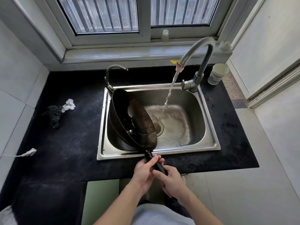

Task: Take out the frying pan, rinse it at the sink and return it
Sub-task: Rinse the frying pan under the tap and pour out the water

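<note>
A black frying pan (129, 117) is tipped on its side in the left half of the steel sink (209, 120), its dark inside facing left. Its black handle (156, 164) reaches toward me over the sink's front rim. My left hand (144, 172) grips the handle higher up, and my right hand (172, 182) grips its end. Water runs from the tall tap (199, 51) into the sink's right half, foaming around the drain (159, 129). The stream falls beside the pan, not on it.
A black worktop (68, 140) surrounds the sink. On its left lie a dark scouring pad (54, 115) and a white rag (69, 104). A white cup (218, 75) stands behind the tap at right. A small second tap (112, 77) rises at the sink's back left.
</note>
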The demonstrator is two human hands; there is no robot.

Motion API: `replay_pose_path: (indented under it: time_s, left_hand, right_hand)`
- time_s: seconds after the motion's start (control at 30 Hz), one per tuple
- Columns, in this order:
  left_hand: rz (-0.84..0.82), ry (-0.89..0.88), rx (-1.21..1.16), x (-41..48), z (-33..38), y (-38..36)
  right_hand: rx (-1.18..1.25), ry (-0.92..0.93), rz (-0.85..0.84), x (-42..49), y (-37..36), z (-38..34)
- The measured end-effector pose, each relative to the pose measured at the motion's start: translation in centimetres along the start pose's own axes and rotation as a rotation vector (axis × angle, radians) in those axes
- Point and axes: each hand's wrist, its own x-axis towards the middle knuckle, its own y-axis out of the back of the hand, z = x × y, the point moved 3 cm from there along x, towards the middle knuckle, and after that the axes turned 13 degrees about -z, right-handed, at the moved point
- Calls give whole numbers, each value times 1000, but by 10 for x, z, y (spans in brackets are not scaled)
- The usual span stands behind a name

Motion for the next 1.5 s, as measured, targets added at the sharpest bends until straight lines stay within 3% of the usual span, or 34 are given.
replay_pose_path:
  time_s: [0.13,0.3,0.43,0.97,1.2,1.3,1.5]
  left_hand:
    - [-16,-5,36,3,-3,2]
    - [-1,-47,110,9,-2,-4]
    - [16,-55,150,10,-3,-10]
    - [-47,-56,229,17,-8,-26]
    - [-111,-46,-47,37,-27,-64]
    - [-83,-66,-144,47,-33,-81]
    - [40,-185,-44,58,-37,-104]
  right_hand:
    - [-110,-77,41,-4,6,5]
    - [-647,-195,275,-4,-2,1]
    - [-779,-208,376,-5,-11,-6]
    - [-473,-74,263,-8,33,10]
    - [-365,-58,135,-12,86,12]
    - [-333,-47,57,-10,109,11]
    - [-296,-17,-49,-10,136,4]
